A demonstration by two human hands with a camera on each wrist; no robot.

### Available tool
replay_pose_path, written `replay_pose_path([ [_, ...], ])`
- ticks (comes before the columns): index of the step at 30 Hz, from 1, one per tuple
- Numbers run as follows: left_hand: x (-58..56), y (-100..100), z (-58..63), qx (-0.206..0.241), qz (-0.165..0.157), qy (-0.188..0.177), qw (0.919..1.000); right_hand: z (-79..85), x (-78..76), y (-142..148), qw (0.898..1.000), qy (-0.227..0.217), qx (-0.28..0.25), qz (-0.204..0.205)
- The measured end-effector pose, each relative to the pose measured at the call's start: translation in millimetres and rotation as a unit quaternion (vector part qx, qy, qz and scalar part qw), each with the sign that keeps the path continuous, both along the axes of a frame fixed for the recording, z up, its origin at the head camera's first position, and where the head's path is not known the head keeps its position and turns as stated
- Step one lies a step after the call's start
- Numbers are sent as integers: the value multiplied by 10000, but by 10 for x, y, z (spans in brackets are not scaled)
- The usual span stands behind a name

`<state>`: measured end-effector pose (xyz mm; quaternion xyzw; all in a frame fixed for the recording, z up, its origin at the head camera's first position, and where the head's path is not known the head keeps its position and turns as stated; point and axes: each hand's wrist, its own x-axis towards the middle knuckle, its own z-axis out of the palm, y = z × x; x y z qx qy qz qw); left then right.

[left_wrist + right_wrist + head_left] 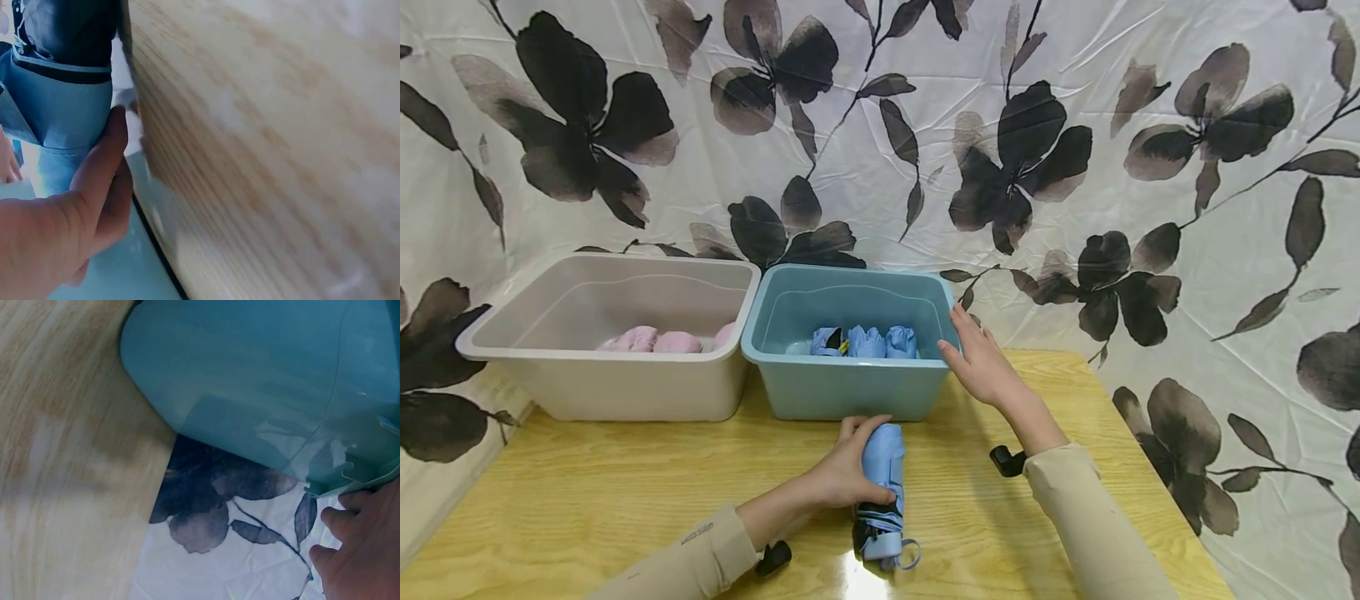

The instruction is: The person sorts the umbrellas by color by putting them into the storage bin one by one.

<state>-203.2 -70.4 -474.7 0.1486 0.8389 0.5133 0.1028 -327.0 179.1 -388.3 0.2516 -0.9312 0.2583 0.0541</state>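
Note:
A blue folded umbrella [883,460] lies on the table in front of the teal bin [850,390], its wrist loop toward the near edge. My left hand [837,473] grips it from the left, thumb near its middle and fingers around the far end. The left wrist view shows the fingers against its blue fabric [59,112]. At the teal bin's right rim, my right hand [981,358] rests with its fingers extended. In the right wrist view those fingers [340,522] lie along the bin's edge. Inside the teal bin sit three blue bundles [867,342], partly hidden by the front wall.
A light grey bin [625,387] stands left of the teal one, with pink bundles [677,342] inside. Both bins stand at the back of the wooden table [647,475], against a flower-printed cloth [880,233]. The table's right edge slants beside my right forearm.

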Motion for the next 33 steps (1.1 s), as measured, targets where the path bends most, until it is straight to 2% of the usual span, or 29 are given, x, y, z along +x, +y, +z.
replay_pose_path([
  [9, 80, -71, 64, 264, -175, 65, 9995, 7, 11, -7, 10000, -74, 23, -9],
  [16, 159, -144, 188, 503, -67, 279, 9983, 30, 15, -15, 10000, -29, -10, -5],
  [22, 216, -194, 381, 718, 108, 457, 9963, 19, 14, -11, 10000, -49, -16, -21],
  [26, 232, -231, 536, 826, 184, 720, 9938, 17, 18, -9, 10000, -70, -18, -39],
  [31, 227, -307, 754, 1217, 245, 1008, 9871, 30, 22, -12, 10000, -67, -17, -30],
  [33, 213, -344, 853, 1392, 297, 1004, 9847, 39, 31, -13, 10000, -88, -34, -25],
])
